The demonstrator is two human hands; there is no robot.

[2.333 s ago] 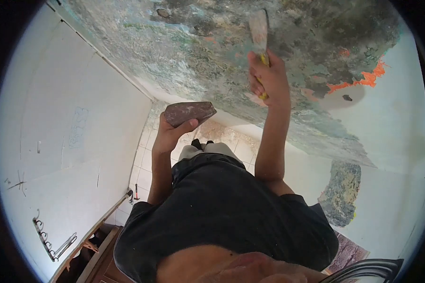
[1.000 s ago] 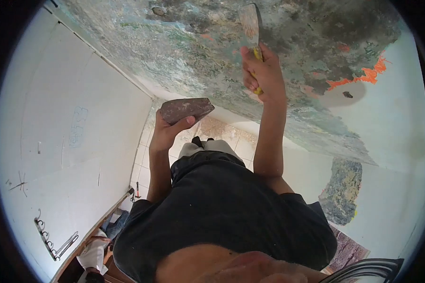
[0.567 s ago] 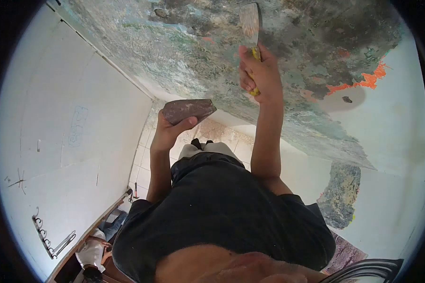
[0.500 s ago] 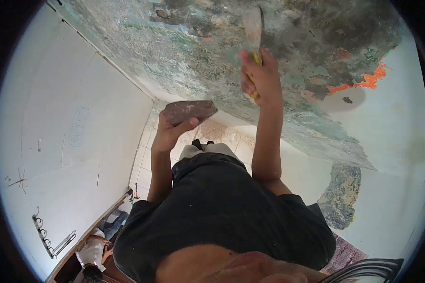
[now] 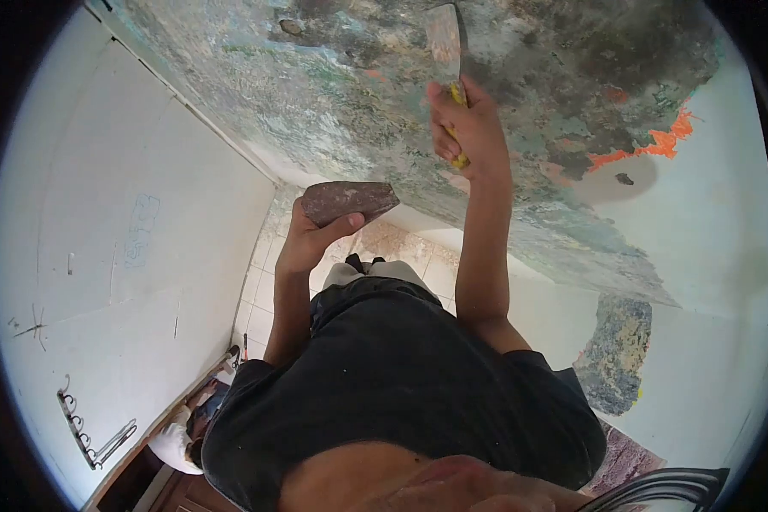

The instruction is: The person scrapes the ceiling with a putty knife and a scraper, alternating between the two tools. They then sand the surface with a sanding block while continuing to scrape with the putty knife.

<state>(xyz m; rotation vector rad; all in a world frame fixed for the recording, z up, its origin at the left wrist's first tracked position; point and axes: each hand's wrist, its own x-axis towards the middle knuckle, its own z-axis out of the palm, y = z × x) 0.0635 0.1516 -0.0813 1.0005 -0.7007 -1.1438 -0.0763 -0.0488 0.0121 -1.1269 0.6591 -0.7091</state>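
My right hand (image 5: 469,128) is wrapped round the yellow handle of a putty knife (image 5: 444,43), whose wide metal blade points up against the patchy, scraped wall (image 5: 358,102). Lower and to the left, my left hand (image 5: 305,243) grips a brownish, wedge-shaped block (image 5: 348,201), thumb along its lower edge and fingers hidden behind it. The block is apart from the knife. Grey, green and dark patches cover the scraped surface, with an orange strip (image 5: 648,149) near its right edge.
A white wall (image 5: 145,196) with blue scribbles and a hook rack (image 5: 77,429) stands at the left. Another person in white (image 5: 176,442) is at the lower left. Tiled floor (image 5: 262,290) shows below, and a rough grey patch (image 5: 616,354) marks the right wall.
The putty knife has shifted slightly left and its blade now shows more of its flat face. My left hand and the block moved slightly right. The other person at the lower left has changed posture.
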